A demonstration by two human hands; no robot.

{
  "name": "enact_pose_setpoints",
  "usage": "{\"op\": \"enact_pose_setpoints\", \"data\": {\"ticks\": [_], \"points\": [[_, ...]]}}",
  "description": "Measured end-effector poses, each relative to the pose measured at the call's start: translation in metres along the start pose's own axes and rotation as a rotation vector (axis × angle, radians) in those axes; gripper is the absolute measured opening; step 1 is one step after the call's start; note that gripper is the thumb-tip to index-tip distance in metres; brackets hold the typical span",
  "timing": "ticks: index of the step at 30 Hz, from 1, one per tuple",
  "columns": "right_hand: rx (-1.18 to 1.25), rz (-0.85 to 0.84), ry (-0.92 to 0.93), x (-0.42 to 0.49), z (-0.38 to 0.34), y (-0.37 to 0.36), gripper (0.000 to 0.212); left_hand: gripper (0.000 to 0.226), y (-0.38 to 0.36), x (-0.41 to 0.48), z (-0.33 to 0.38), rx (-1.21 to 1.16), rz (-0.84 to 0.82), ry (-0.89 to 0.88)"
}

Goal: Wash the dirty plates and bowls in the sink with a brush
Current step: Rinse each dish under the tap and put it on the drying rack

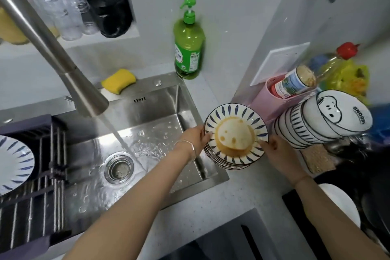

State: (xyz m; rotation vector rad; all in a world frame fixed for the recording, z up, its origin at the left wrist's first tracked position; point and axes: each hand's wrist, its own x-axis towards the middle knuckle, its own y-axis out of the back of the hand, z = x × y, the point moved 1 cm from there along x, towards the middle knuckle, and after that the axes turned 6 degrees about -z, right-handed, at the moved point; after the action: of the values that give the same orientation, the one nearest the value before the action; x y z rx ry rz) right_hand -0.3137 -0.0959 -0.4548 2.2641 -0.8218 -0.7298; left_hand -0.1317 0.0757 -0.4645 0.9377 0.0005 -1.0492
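A dirty plate (236, 133) with blue leaf marks and an orange-brown stain tops a stack of plates (223, 164) on the counter, just right of the steel sink (147, 124). My left hand (197, 136) grips the top plate's left rim. My right hand (274, 150) holds its right rim. Water runs from the tap (63, 63) into the sink basin. A stack of striped bowls (316, 124) leans on its side to the right of the plates. No brush is in view.
A clean plate (14, 160) lies on the dark drying rack (42, 186) over the sink's left side. A yellow sponge (118, 80) and a green soap bottle (188, 44) stand behind the sink. Jars, a pink holder (274, 99) and bottles crowd the right counter.
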Motion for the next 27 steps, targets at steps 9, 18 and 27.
{"op": "enact_pose_setpoints", "data": {"ticks": [9,18,27], "points": [[0.492,0.011,-0.025,-0.004,-0.02,0.008,0.02,0.013,-0.004,-0.005,-0.008,-0.082,0.035,-0.067],[0.792,-0.165,-0.044,-0.004,-0.08,-0.048,0.023,0.027,0.024,-0.049,-0.06,-0.901,0.17,0.001],[0.715,-0.553,0.007,-0.017,-0.155,-0.159,0.031,0.048,0.055,-0.11,-0.165,-1.156,0.396,0.273]]}}
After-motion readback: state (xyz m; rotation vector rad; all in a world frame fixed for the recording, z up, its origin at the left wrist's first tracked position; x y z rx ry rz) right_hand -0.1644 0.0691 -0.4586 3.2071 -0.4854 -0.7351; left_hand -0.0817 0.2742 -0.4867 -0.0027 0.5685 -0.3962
